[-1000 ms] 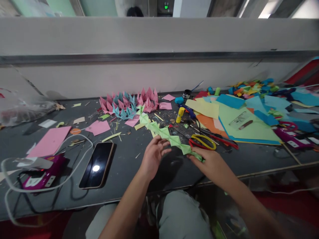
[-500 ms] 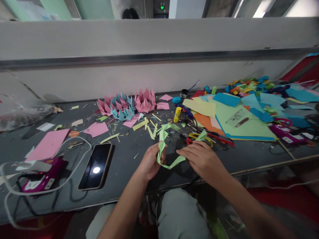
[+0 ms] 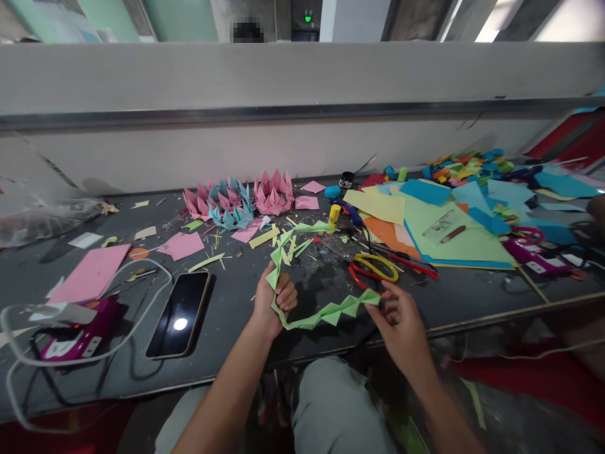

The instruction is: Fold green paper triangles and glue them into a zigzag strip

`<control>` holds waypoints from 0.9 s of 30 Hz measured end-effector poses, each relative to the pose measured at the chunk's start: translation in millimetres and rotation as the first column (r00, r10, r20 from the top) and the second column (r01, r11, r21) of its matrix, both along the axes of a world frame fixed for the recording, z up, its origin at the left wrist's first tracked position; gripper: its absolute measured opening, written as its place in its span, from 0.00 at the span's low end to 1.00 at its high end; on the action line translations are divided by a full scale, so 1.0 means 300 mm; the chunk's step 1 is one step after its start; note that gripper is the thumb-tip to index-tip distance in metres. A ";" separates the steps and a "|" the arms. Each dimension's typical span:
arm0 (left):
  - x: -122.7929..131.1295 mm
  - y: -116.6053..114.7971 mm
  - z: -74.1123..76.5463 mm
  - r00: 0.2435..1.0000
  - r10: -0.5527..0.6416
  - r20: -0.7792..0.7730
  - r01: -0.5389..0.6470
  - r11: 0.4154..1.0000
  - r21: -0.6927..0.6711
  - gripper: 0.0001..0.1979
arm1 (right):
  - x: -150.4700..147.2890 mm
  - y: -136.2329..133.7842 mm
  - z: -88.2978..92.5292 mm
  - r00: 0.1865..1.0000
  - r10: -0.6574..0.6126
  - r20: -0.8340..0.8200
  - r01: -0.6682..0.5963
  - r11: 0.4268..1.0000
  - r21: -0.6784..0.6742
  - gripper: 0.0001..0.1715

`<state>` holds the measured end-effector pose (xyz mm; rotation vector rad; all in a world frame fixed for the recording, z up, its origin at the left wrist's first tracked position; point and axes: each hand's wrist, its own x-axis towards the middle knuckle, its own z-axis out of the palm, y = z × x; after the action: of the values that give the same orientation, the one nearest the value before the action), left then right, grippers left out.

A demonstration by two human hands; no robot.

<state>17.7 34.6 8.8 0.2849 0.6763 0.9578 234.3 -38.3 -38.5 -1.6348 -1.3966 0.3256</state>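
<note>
A light green folded paper strip (image 3: 311,321) with zigzag points curves in a wide open loop above the desk's front part. My left hand (image 3: 275,301) is closed around the strip at its left bend. Between thumb and fingertips, my right hand (image 3: 397,312) pinches the strip's right end. The strip's other end reaches back to the yellow glue stick (image 3: 333,217). Just behind my right hand lie scissors with red and yellow handles (image 3: 377,268). Finished-looking pink paper crowns (image 3: 274,194) and a blue one (image 3: 232,214) stand against the wall.
A phone (image 3: 180,315) lies left of my left hand, beside a purple power strip (image 3: 78,334) with a looping white cable (image 3: 155,309). Coloured paper sheets (image 3: 454,233) and a heap of small folded pieces (image 3: 467,167) cover the right side. Paper scraps (image 3: 265,238) litter the middle.
My right hand has moved right and slightly nearer, drawing the green strip's end outward. My left hand has shifted left. The strip has opened wider, and the scissors' handles show more.
</note>
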 end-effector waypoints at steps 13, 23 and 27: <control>-0.023 -0.046 -0.051 0.513 0.379 -0.770 -0.069 0.912 0.403 0.20 | -0.054 0.025 0.033 0.993 0.069 0.095 -0.043 0.967 -0.250 0.24; -0.105 -0.021 -0.049 0.278 0.380 -0.882 0.104 0.901 0.421 0.35 | -0.082 0.016 0.095 0.906 0.243 0.345 -0.068 0.890 -0.450 0.24; -0.136 -0.021 -0.055 0.340 0.365 -0.867 0.129 0.895 0.427 0.39 | -0.086 0.036 0.125 0.881 0.260 0.395 -0.064 0.894 -0.444 0.18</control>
<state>-23.0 28.2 -7.7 1.3041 1.5954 1.0328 208.6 -27.4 -1.0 -2.0343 -1.9257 0.3862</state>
